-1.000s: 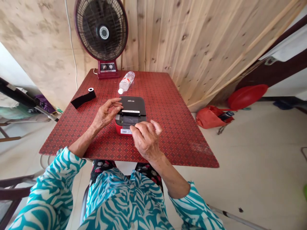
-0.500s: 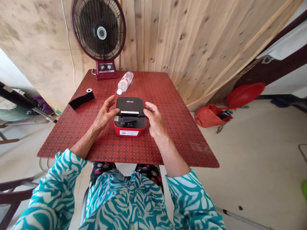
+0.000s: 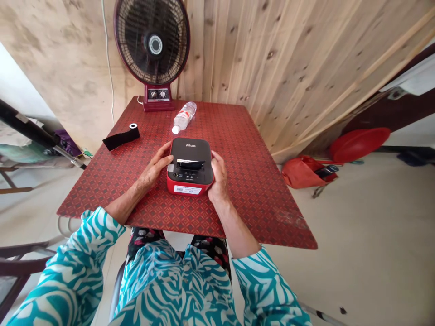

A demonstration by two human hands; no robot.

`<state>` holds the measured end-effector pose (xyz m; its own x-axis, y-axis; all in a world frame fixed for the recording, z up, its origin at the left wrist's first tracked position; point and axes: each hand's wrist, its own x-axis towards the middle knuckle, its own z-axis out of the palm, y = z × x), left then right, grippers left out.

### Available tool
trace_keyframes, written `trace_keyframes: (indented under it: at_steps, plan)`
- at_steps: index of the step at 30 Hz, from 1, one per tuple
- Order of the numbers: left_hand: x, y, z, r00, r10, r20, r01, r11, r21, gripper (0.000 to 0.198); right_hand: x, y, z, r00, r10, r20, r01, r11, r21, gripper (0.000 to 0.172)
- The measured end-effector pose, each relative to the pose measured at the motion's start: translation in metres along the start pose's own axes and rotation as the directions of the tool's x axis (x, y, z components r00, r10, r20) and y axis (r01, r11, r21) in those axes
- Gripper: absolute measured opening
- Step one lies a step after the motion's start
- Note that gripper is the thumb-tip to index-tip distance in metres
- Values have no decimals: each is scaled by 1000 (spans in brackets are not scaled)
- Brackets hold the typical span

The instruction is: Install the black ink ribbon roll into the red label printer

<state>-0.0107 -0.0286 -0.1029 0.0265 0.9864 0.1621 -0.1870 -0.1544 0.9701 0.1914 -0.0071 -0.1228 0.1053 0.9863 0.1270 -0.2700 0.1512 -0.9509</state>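
Observation:
A small label printer [image 3: 190, 151] with a black top and red body stands on the table in front of me. Its lid lies flat, and a black strip [image 3: 190, 165] sticks out of the slot across the top. My left hand [image 3: 157, 166] holds the printer's left side, thumb at the top edge. Against the right side rests my right hand [image 3: 218, 177], its fingers wrapped round the edge and partly hidden. Left of the printer lies a roll of black tape [image 3: 123, 138] with a white core and a loose tail.
A clear water bottle [image 3: 185, 117] lies on its side behind the printer. The fan [image 3: 156, 97] stands at the back of the red patterned table [image 3: 268, 213], near the wooden wall. On the floor to the right are a red bag [image 3: 301, 172] and a red basin [image 3: 360, 142].
Both hands have closed in on the printer's sides and now grip it. The lid, slightly raised at its front edge before, is now down flush. The view has shifted a little.

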Motion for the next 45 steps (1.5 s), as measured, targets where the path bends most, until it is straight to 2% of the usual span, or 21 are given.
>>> trace_keyframes:
  at_steps: [4,8,13,18,24,33,41,45]
  plan:
    - [-2,0,-6,992,-13,128,36,983,-181,73,-9,18,2,997,-14,-76,17,999,37,48]
    - [-2,2,-12,983,-5,184,41,981,-192,77,-11,26,1,996,32,-87,-28,999,40,48]
    - [-2,0,-12,984,3,180,30,984,-178,80,-11,23,4,991,73,-112,-65,996,67,45]
    - [-3,-2,-10,988,-4,152,29,987,-158,80,-12,19,6,990,28,-141,-25,999,24,41]
    - [-3,-3,-7,994,-17,104,35,985,-169,79,-12,21,4,992,35,-125,-35,999,6,42]
    - [0,-10,-10,996,37,86,-21,984,-175,74,-13,17,5,993,25,-119,-27,1000,-11,45]
    - [-4,-3,-7,998,23,62,-10,981,-195,66,-8,27,1,997,-31,-68,29,999,-30,45]
    - [-5,2,-11,999,3,38,1,994,-108,60,-7,27,2,997,-39,-67,38,999,-11,44]
